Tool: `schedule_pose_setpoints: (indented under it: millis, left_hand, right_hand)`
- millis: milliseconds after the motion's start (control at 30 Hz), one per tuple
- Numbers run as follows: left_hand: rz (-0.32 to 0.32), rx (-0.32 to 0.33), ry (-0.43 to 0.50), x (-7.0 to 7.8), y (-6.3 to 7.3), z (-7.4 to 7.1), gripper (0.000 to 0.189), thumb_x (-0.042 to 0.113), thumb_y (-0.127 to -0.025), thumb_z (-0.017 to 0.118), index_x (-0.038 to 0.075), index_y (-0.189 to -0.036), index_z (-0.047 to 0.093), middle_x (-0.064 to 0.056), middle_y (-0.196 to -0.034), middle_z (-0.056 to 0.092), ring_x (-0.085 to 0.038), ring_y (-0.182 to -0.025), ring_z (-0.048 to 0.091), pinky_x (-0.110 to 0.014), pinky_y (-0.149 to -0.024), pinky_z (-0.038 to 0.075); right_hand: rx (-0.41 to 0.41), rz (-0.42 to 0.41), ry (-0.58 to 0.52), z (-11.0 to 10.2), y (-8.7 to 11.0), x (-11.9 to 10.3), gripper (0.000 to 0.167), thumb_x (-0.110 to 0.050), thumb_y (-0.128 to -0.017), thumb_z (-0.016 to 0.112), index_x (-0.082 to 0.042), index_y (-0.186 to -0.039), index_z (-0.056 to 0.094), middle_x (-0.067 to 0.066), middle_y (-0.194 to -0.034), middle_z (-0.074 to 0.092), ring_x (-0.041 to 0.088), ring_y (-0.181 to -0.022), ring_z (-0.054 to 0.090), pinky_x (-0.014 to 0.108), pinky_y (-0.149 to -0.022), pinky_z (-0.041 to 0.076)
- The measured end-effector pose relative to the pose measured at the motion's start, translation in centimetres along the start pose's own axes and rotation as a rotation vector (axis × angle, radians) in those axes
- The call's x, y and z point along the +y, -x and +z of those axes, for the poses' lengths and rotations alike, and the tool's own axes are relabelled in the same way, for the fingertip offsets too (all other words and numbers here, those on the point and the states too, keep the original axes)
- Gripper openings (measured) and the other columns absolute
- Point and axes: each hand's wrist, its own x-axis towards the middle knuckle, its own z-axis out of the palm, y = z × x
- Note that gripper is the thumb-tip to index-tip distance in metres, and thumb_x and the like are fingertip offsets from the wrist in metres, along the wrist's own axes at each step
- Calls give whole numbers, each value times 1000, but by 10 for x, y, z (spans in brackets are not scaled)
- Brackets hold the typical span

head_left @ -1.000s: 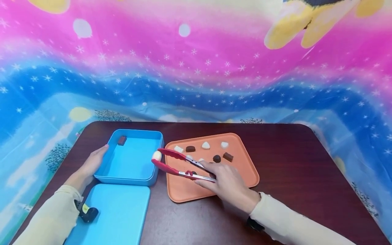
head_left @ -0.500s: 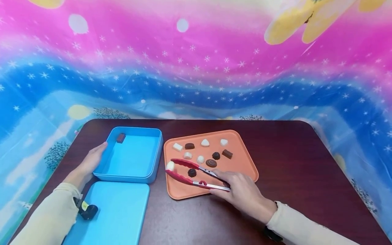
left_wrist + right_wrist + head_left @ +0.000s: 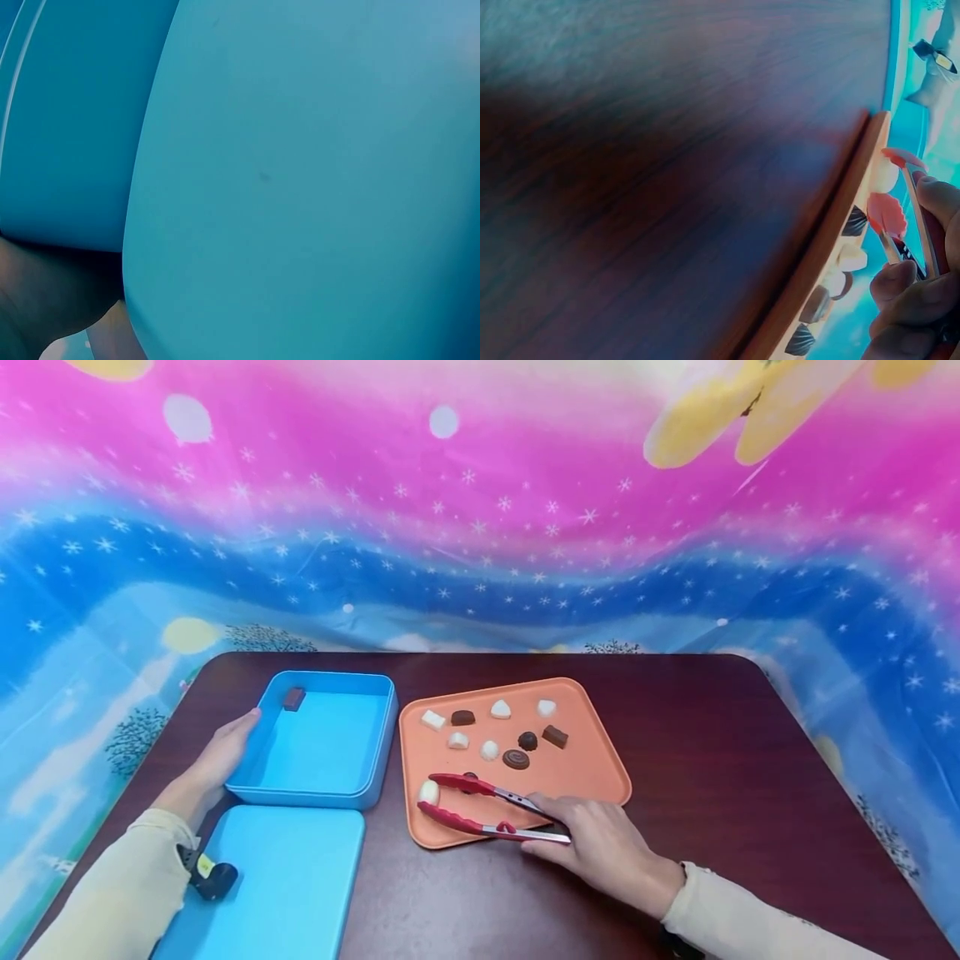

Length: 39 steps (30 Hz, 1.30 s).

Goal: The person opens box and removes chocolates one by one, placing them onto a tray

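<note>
My right hand (image 3: 607, 852) grips metal tongs (image 3: 517, 832) with red scalloped tips, fingers curled round the handles. Between the tips sits a white rounded chocolate (image 3: 428, 792), at the left front of the orange tray (image 3: 525, 810). Whether it touches the tray I cannot tell. In the right wrist view the tongs' red tip (image 3: 887, 214) and the white chocolate (image 3: 883, 178) appear by the tray edge. My left hand (image 3: 219, 756) lies along the outer left wall of the blue box (image 3: 307, 797), fingers extended. One brown chocolate (image 3: 294, 698) rests in the box's far left corner.
Several white and brown chocolates, including a swirled oval one (image 3: 516, 759), lie on the tray. A dark one (image 3: 470, 782) is partly hidden behind the tongs. In front of the box lies a flat blue lid (image 3: 285, 868). A patterned cloth (image 3: 480, 543) hangs behind the dark table (image 3: 697, 760).
The tongs, with the white chocolate between their tips, have moved from the box's right rim back over the tray, rightward and nearer me. My left hand stays at the box.
</note>
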Motion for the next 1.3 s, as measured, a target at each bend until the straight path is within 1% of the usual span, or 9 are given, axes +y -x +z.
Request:
schedule_pose_setpoints:
  millis: [267,400,500,633,833,900,1067,1200,1300]
  left_hand:
    - [-5,-3,-8,-1,-1,-1,86,66,-103,12,7,-159,-16,-29,-166,-11,-58,-151,-5,-78,-117,8]
    - [-12,-3,-10,-1,0,-2,87,66,-103,12,5,-159,-16,-30,-166,-11,-59,-151,-4,-78,-117,9]
    - [-11,-6,-8,-2,0,-2,87,66,-103,12,5,-159,-16,-31,-166,-11,-59,-151,-4,-79,-117,9]
    - [-4,-6,-4,-1,-1,-2,87,66,-103,12,5,-159,-16,-30,-166,-11,-59,-151,-3,-78,-117,9]
    - [-3,-8,-7,-1,-2,-1,87,67,-103,12,6,-159,-15,-30,-167,-10,-59,-151,-4,-79,-117,10]
    - [-3,-8,-7,-1,-2,-1,86,66,-103,12,6,-160,-15,-29,-167,-10,-59,-151,-4,-78,-117,9]
    - [5,-9,5,-2,-3,1,84,63,-105,13,6,-160,-13,-28,-167,-12,-57,-152,-7,-77,-119,6]
    - [-2,-7,6,-1,-4,0,84,63,-105,13,5,-159,-14,-28,-166,-13,-57,-151,-8,-78,-118,5]
    - [-6,-4,5,-1,-4,-1,85,64,-104,13,5,-159,-14,-29,-166,-12,-57,-151,-7,-77,-118,6]
  right_hand:
    - [-34,-24,11,1,-1,3,42,-51,-82,80,-29,-117,72,-18,-87,71,-1,-74,61,23,-62,50]
    - [-50,-9,-31,0,-1,4,50,-56,-82,78,-29,-123,71,-18,-92,72,-3,-76,61,21,-63,50]
    - [-58,10,-62,-2,0,3,59,-60,-80,78,-29,-129,68,-18,-79,66,-5,-67,52,17,-57,43]
    - [-36,27,-77,-5,0,0,66,-62,-76,80,-27,-130,67,-15,-64,47,-3,-57,36,16,-52,32]
    - [28,44,-98,-6,-2,-4,76,-65,-75,80,-21,-135,66,-14,-74,58,-1,-67,46,17,-60,39]
    - [46,53,-114,-4,-4,-5,78,-65,-75,80,-19,-136,66,-14,-74,58,0,-67,46,17,-60,39]
    - [60,93,-133,-1,-10,-7,80,-66,-73,81,-19,-136,66,-17,-64,40,0,-60,38,17,-54,31]
    - [46,113,-145,1,-17,-9,76,-71,-72,78,-25,-132,67,-17,-63,37,-1,-57,34,17,-52,28]
    - [23,111,-157,2,-24,-12,78,-73,-73,76,-25,-134,65,-16,-61,36,-1,-53,30,17,-50,26]
